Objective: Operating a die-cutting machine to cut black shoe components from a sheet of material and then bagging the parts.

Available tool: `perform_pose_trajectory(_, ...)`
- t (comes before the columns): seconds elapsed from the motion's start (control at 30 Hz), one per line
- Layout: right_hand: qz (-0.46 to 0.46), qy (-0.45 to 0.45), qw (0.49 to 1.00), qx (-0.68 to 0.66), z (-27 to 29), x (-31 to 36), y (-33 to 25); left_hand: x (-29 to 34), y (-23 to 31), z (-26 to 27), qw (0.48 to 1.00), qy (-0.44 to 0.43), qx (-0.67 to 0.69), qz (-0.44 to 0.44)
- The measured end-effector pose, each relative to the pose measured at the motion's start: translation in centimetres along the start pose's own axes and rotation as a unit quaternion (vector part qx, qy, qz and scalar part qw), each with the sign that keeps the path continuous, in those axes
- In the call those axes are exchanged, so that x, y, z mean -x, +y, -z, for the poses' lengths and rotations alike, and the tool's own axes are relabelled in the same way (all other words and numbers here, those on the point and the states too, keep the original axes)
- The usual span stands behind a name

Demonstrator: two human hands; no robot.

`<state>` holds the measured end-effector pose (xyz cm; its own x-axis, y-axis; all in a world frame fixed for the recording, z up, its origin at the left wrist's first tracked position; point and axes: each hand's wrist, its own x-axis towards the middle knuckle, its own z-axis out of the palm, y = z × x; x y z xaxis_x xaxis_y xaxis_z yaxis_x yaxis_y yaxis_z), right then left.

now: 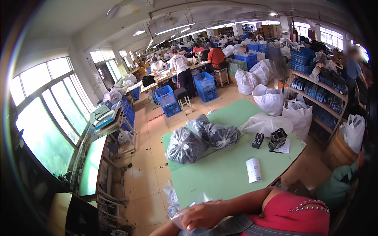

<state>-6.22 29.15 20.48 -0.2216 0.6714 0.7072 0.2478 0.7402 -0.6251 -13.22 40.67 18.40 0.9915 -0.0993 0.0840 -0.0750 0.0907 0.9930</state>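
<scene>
At the lower edge, my right hand point(202, 215) is closed with its fingers bent over a crumpled clear plastic bag point(179, 220). My left forearm point(164, 229) comes in beneath it, and the left hand is hidden behind the right hand and the plastic. Both are at the near edge of a green-topped table point(216, 177). Further back on that table sit tied clear bags of dark contents, one at the front left point(184, 145) and another to its right point(222, 136). A curled printed paper slip point(254, 170) lies to the right of my hands.
A black handheld device point(258, 140), a black roll-shaped item point(278, 137) and a pen point(276, 152) lie at the table's right. White sacks point(267, 100) and a loaded shelf point(319, 102) stand beyond. Blue crates point(205, 86) and several people at tables are further off.
</scene>
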Motion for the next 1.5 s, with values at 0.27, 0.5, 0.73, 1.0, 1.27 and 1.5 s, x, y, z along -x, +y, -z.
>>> perform_pose_trajectory(0.27, -0.200, 0.302, 0.911, 0.194, 5.6, 4.2, -2.5, -1.8, -2.5, -2.4, 0.975, -0.203, 0.007, 0.092)
perform_pose_trajectory(0.5, -0.235, 0.259, 0.840, 0.414, 7.8, 6.2, 0.2, -2.7, -3.4, -2.3, 0.914, -0.298, 0.021, 0.276)
perform_pose_trajectory(0.73, -0.062, -0.055, 0.914, 0.398, 9.8, 5.1, -6.6, -1.7, -8.7, -1.8, 0.941, -0.186, -0.120, 0.254)
perform_pose_trajectory(1.0, -0.475, -0.196, 0.857, 0.039, 6.4, 11.0, -4.4, 0.6, -1.8, -1.4, 0.882, -0.231, -0.327, 0.249)
perform_pose_trajectory(1.27, -0.510, 0.309, 0.677, -0.432, 0.7, 10.4, 1.8, 1.3, -16.8, 9.1, 0.759, -0.017, -0.635, -0.144)
perform_pose_trajectory(1.5, -0.260, 0.224, 0.767, -0.543, 1.2, 5.1, -0.9, -5.9, 0.8, 1.9, 0.945, 0.280, 0.011, -0.168)
